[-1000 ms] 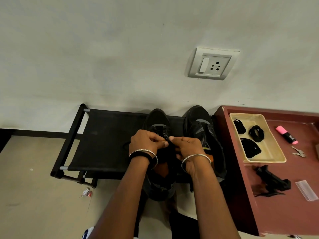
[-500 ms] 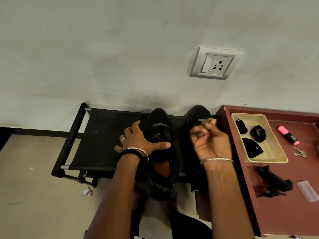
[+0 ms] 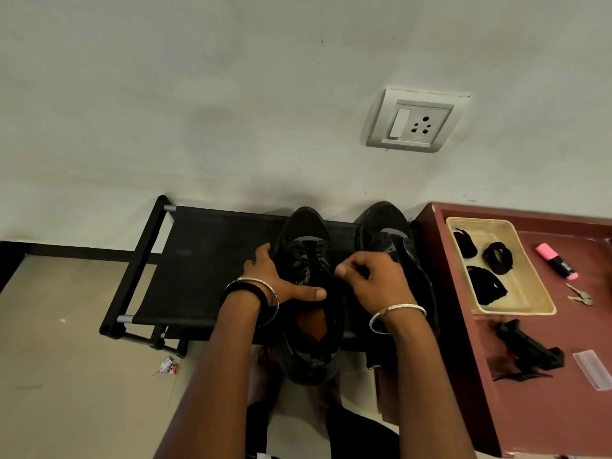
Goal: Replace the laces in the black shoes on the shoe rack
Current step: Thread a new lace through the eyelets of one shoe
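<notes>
Two black shoes stand on the black shoe rack [image 3: 205, 260] against the wall. My left hand [image 3: 275, 279] grips the left shoe [image 3: 306, 233] from its left side, thumb laid across the tongue above the orange insole. My right hand [image 3: 371, 276] is over the laces, fingers pinched on a black lace [image 3: 311, 260] at the upper eyelets. The right shoe [image 3: 385, 226] stands beside it, partly hidden behind my right hand and wrist.
A dark red table [image 3: 546, 409] stands right of the rack. On it sit a cream tray [image 3: 530, 293] with three black lace bundles, a pink highlighter [image 3: 556, 261], keys [image 3: 579, 294], a black clip-like object [image 3: 526, 352] and a clear strip [image 3: 592, 369]. A wall socket [image 3: 414, 122] is above.
My right hand came back down from beside the right shoe to the left shoe's laces. My left hand stayed on the left shoe, thumb across the tongue.
</notes>
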